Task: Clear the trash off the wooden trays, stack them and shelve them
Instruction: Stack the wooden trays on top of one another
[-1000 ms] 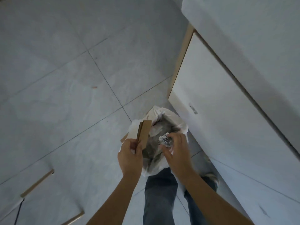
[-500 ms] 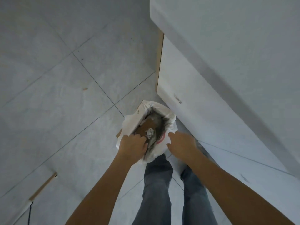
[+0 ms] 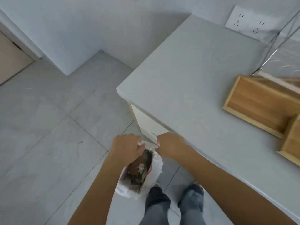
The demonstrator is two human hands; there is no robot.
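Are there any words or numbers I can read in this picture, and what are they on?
No text here can be read.
White plastic bag: a red mark on its side, too blurred and crumpled to read.
Cabinet front: a small dark mark, too small to read.
Wall socket plate: only socket holes, no words.
Wooden trays: no writing visible.

Single head view, steeply downward, close over counter (image 3: 186, 75)

Grey countertop (image 3: 191, 82), two wooden trays (image 3: 259, 103) resting on it
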